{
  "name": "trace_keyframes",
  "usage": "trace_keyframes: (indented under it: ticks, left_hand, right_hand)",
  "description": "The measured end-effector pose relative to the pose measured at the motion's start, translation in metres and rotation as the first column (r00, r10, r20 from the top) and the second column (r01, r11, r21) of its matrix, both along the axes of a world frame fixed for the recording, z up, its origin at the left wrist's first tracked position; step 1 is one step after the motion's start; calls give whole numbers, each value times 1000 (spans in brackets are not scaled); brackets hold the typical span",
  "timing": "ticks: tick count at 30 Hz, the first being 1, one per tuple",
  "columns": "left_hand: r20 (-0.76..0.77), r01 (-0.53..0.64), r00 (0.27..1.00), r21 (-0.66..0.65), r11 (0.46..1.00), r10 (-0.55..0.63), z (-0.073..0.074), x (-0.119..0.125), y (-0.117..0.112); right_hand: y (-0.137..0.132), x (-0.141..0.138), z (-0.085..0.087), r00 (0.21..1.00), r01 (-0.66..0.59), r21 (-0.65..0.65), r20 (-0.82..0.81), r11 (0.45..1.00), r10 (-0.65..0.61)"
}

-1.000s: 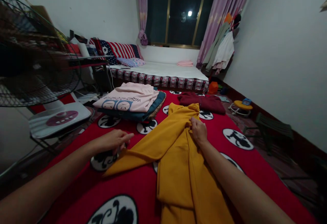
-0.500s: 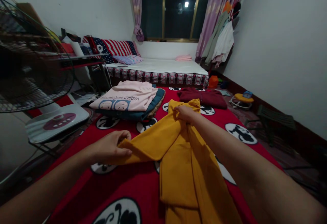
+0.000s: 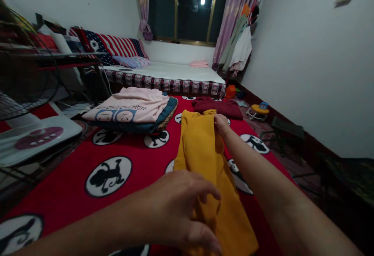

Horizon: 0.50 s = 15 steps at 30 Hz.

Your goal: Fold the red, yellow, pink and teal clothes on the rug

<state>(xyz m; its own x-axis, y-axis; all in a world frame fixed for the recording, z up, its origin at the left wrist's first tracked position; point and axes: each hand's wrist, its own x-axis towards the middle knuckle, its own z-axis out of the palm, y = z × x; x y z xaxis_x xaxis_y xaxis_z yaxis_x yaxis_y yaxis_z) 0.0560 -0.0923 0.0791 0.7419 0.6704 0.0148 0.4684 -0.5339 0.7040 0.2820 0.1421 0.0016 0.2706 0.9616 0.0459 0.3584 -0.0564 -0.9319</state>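
Red cloth (image 3: 70,186), printed with black monkey figures in white discs, spans the lower frame and runs back to the bed (image 3: 175,71) at upper centre. The yellow garment (image 3: 200,143) lies lengthwise upon it, from the centre of the frame to the lower edge. Half a second ago one sleeve stretched towards the left of the frame; it now lies folded over the body of the garment, and red cloth shows where it had been. At centre left stands a stack of folded clothes, a pink shirt (image 3: 131,102) above a teal garment (image 3: 128,128); at centre right, just beyond the yellow garment, rests a maroon garment (image 3: 222,108). Both now appear further left in the view than before.

The left hand (image 3: 184,205), formerly gripping the sleeve's end, has come to lower centre, above the yellow garment; its thumb and forefinger stand well apart, with nothing visibly gripped, though contact with the cloth cannot be judged. The right hand (image 3: 221,124), previously across the sleeve, is now at the garment's upper right edge. Its fingers touch the cloth; whether they pinch it cannot be told.
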Motion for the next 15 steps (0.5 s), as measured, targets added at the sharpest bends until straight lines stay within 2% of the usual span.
trace_keyframes:
  ticks: [2,3,5,7,9,11,15]
  left_hand:
    - [-43,50,998,-63,997,-53,-22,15,2]
    - [-55,32,998,-75,997,-36,-34,19,7]
    - [-58,-82,995,-16,997,81,-56,23,25]
    - [-13,-238,970,122,963,242,-73,22,48]
    - [56,-361,932,237,902,358,-84,20,70]
    - [111,-413,910,307,857,399,-89,22,87]
    - [169,-344,939,427,836,300,-95,39,105]
  right_hand:
    - [-15,11,-9,994,-7,-46,-113,999,2]
    - [-23,15,-13,986,-18,-66,-164,998,7]
    - [-38,22,-19,969,-44,-94,-245,995,20]
    - [-52,24,-22,954,-69,-105,-297,992,35]
    - [-65,21,-23,947,-105,-117,-314,988,64]
    - [-74,17,-24,959,-143,-156,-267,977,98]
    - [-78,18,-22,981,-182,-282,-111,942,156]
